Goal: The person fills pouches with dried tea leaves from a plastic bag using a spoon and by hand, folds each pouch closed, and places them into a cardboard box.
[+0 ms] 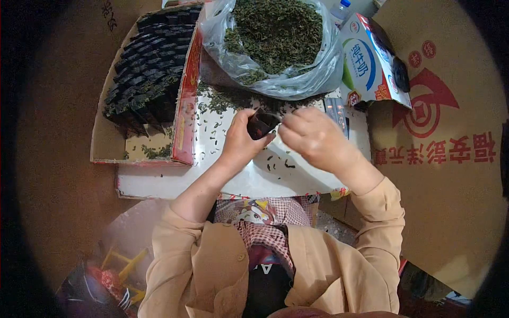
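Note:
My left hand is closed round a small dark, shiny pouch, thumb and fingers on its sides. At the pouch's upper right edge is my right hand, fingers curled together; what they pinch, if anything, is hidden and slightly blurred. Just beyond my hands stands a clear plastic bag of dried, dark green tea leaves. Loose leaves lie scattered on the white tabletop under and around my hands.
To the left, an open cardboard box holds rows of dark packed pouches. A small device with a lit display sits behind my right hand. At the back right are a milk carton, a blue-capped bottle and large printed cardboard.

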Tool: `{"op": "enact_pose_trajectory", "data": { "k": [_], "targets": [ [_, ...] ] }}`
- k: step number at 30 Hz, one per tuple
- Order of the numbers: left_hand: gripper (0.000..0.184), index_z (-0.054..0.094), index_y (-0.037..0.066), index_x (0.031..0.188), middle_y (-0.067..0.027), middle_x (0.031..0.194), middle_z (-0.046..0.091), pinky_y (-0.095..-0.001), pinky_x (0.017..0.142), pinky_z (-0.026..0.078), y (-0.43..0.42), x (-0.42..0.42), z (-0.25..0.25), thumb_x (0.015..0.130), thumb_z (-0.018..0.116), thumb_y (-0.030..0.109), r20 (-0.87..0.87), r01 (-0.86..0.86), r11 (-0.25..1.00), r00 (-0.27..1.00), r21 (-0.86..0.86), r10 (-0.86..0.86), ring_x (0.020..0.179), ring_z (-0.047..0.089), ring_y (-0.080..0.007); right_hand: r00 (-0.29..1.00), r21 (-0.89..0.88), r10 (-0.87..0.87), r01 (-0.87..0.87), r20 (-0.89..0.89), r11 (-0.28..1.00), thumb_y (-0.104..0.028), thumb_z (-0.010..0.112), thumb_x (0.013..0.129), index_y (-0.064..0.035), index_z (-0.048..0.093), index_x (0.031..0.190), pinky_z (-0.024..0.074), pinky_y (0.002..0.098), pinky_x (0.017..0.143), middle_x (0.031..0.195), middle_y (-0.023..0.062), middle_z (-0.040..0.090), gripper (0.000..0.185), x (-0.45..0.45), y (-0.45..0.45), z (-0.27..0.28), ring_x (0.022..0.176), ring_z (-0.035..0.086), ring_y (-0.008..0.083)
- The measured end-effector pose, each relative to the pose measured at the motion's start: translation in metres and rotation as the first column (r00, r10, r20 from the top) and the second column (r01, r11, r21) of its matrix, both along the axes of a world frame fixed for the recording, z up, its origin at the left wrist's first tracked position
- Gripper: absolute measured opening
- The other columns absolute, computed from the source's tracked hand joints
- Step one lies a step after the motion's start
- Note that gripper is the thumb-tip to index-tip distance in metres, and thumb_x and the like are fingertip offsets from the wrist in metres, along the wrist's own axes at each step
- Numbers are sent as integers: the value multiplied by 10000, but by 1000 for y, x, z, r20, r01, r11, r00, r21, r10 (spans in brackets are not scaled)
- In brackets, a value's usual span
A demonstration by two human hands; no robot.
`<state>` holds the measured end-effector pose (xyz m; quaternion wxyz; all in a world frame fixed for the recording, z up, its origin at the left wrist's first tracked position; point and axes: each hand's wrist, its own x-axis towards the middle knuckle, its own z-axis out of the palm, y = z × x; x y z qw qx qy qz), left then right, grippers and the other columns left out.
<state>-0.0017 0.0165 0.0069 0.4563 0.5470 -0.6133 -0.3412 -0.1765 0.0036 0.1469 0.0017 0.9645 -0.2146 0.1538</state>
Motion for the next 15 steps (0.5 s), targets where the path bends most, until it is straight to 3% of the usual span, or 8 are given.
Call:
{"op": "enact_pose_trajectory", "data": {
  "k": [2, 5, 8, 15],
  "targets": [
    [573, 497, 18, 1062, -136, 984, 553, -359, 793, 477, 1, 0, 0, 628, 836, 174, -20, -8, 999, 1000, -38, 7, 877, 574, -280, 999, 18, 21, -20, -42, 1000, -93, 591, 680, -13, 595, 888, 467, 349, 710, 904, 92, 586, 223, 0, 0, -6, 813, 565, 260],
    [579, 498, 9, 1101, -117, 1017, 570, -324, 850, 461, 5, 4, 7, 649, 826, 160, 19, -27, 1000, 999, -10, 27, 933, 569, -215, 1000, 28, -16, 15, 15, 999, -39, 602, 661, -17, 599, 881, 477, 367, 694, 885, 103, 592, 221, -3, -3, -4, 794, 577, 280],
    [599, 493, 6, 1111, -128, 1023, 568, -326, 859, 457, 3, 6, 8, 646, 832, 171, 22, -39, 999, 999, 6, 39, 937, 569, -219, 940, -42, -133, 153, 315, 987, 89, 595, 653, -26, 596, 847, 484, 415, 637, 805, 125, 599, 226, -6, -17, -3, 750, 595, 328],
    [608, 472, 7, 1108, -142, 1008, 552, -340, 835, 464, 6, 6, 7, 652, 831, 186, 17, -31, 1000, 999, 0, 31, 918, 571, -253, 856, -73, -474, 497, 206, 865, 19, 558, 718, -28, 560, 786, 484, 435, 650, 782, 156, 603, 82, -9, -90, -33, 776, 603, 356]
  ]
}}
